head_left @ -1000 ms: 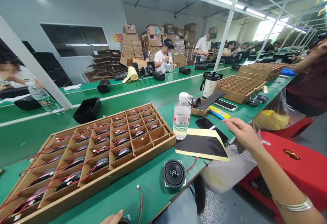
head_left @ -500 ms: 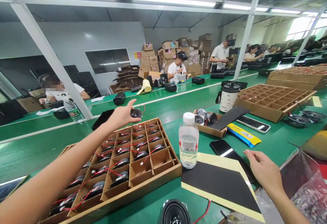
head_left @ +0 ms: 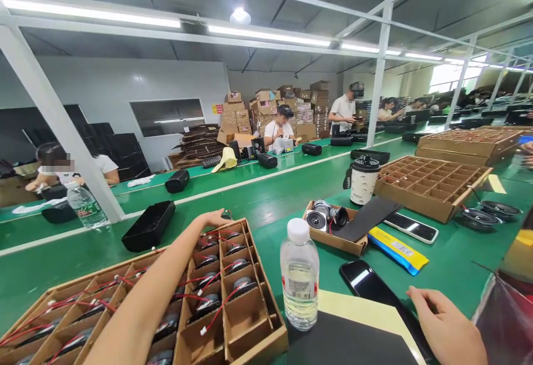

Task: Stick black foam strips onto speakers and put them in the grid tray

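My left hand (head_left: 214,218) reaches to the far edge of a divided cardboard box (head_left: 260,348). Its fingers are closed around a small dark speaker (head_left: 227,214), mostly hidden by the hand. Below my forearm, several black speakers (head_left: 244,285) with red wires sit in the box's compartments; two near cells hold none. At the right, my right hand (head_left: 447,326) has its fingers curled and thumb against the index finger, with nothing visible in them. It hovers beside a black phone (head_left: 362,277) and a black sheet with yellow backing (head_left: 353,337).
A clear bottle (head_left: 300,282) stands beside the box. Behind it are a small carton (head_left: 333,240) of speakers, a yellow-blue packet (head_left: 397,248), a white phone (head_left: 412,226) and a patterned cup (head_left: 363,182). A black casing (head_left: 150,225) lies left. Several people work across the bench.
My view has tilted up and shifted right. The left hand's raised finger has come down, and the speaker by it is now mostly covered. My right hand stays near the phone, still curled.
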Motion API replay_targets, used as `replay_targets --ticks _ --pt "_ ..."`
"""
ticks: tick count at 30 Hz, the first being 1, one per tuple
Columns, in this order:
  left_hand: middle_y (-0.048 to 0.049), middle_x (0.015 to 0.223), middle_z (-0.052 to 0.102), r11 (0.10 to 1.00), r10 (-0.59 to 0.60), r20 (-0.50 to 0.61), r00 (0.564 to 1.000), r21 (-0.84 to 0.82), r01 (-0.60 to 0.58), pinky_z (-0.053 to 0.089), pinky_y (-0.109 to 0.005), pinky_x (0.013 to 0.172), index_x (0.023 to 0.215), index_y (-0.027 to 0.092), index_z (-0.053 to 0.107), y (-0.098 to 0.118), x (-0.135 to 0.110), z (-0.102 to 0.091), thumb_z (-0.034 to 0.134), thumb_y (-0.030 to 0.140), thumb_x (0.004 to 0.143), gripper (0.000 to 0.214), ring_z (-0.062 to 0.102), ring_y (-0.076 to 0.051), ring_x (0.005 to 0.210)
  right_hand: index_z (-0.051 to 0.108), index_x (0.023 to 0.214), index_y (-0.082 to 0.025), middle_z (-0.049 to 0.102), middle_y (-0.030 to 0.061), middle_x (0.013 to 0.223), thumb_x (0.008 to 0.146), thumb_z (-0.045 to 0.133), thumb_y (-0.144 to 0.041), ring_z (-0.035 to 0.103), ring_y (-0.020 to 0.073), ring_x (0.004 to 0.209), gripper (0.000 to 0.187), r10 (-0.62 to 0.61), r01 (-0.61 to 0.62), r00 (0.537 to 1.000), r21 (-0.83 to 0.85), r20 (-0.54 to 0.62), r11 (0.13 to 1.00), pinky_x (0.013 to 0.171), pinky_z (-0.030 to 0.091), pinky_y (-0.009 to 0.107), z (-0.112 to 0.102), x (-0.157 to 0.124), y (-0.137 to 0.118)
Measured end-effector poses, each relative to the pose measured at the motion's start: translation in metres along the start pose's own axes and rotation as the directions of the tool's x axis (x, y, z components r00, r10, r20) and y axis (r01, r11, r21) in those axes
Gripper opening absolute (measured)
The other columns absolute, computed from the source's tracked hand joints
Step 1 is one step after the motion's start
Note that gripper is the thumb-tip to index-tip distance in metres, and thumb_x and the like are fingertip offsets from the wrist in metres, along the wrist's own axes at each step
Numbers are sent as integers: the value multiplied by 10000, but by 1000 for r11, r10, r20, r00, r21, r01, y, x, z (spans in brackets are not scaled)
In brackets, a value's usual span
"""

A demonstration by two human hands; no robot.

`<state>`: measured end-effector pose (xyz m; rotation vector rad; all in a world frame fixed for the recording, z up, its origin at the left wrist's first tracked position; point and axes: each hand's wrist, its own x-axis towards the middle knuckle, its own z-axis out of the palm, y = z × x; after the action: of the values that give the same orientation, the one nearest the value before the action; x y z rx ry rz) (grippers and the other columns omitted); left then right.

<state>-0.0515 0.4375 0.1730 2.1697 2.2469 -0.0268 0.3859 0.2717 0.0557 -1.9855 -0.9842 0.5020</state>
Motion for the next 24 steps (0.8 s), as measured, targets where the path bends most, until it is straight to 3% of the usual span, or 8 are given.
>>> replay_targets --ticks 3,7,12,14,15,18,19,24 --pt "-102 1226 471 991 132 -58 990 -22 -133 399 -471 912 1168 150 474 4 -33 -12 517 346 855 371 476 -244 1092 584 571 -228 654 82 778 488 393 -570 572 310 734 400 -18 18 1000 -14 -6 1000 656 417 383 0 0 4" --pt "-2 1097 559 932 355 -104 929 -45 -361 367 -321 924 1028 251 574 4 -130 -9 408 373 889 249 501 -165 1032 614 612 -198 644 93 751 550 422 -552 567 306 732 407 -102 109 991 86 -85 990 635 409 381 3 5 24" --pt "-19 769 597 964 253 -188 949 -28 -263 401 -301 717 725 215 606 -11 -236 23 371 357 862 307 561 -192 786 569 631 -159 564 58 638 685 510 -405 517 198 581 258 -318 471 862 390 -395 792 566 407 317 3 -32 11" --pt "-17 746 598 979 186 -212 959 -39 -198 406 -288 692 697 209 600 -15 -251 36 359 341 864 322 571 -184 752 566 678 -164 559 40 679 791 497 -266 527 171 626 167 -585 732 681 382 -441 564 599 415 291 1 -75 -24" --pt "-22 750 599 985 155 -226 962 -42 -168 408 -285 698 694 202 597 -14 -254 40 349 331 868 330 573 -183 757 568 721 -170 561 32 688 816 485 -203 532 161 640 130 -743 846 522 365 -419 389 598 421 276 1 -100 -45" --pt "-48 805 593 995 80 -275 958 -39 -94 409 -294 723 742 179 589 -3 -259 48 329 315 874 321 567 -194 806 589 872 -168 609 56 772 856 439 -155 555 169 721 151 -999 926 31 378 -20 21 640 441 285 5 -159 -105" --pt "-49 834 592 996 69 -288 955 -35 -82 407 -297 729 777 181 589 3 -262 48 334 317 873 304 563 -196 822 593 885 -167 616 64 801 866 421 -167 553 176 736 173 -995 925 -37 379 98 3 660 438 300 8 -168 -118" --pt "-39 919 600 998 65 -313 947 5 -66 396 -322 746 851 214 593 24 -276 43 358 354 866 274 548 -206 883 606 734 -157 601 29 719 837 479 -170 543 149 681 165 -781 882 160 268 603 388 628 410 253 27 -152 -109"
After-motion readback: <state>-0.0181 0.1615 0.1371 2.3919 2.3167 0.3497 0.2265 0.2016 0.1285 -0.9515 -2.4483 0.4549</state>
